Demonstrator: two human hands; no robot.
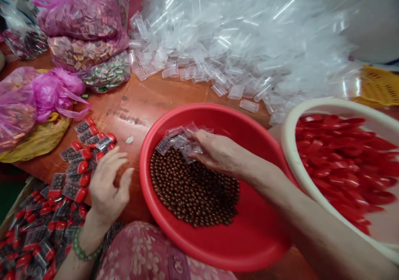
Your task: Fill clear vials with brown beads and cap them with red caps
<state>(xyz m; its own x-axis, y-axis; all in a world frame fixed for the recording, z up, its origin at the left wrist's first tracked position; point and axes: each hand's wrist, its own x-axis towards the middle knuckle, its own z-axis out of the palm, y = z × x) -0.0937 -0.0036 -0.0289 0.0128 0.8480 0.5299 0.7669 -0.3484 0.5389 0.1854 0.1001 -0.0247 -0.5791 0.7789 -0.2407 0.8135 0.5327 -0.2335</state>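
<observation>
My right hand (215, 151) reaches into a red basin (262, 238), its fingers curled around several small clear plastic containers (179, 140). Beneath them lies a heap of small, shiny brown balls (190, 192) on the basin's left side. My left hand (110, 184), fingers and thumb apart with nothing seen in them, hovers left of the basin. Close beside it, a group of filled clear containers with red caps (77, 167) rests on the table. More of these red-capped containers (40, 230) form a pile at the lower left.
A large heap of clear empty containers (230, 55) covers the back of the table. Red plastic caps (343, 163) fill a white basin (291, 147) at right. Pink bags (81, 18) of small pieces stand back left; a yellow basket (378, 86) is at far right.
</observation>
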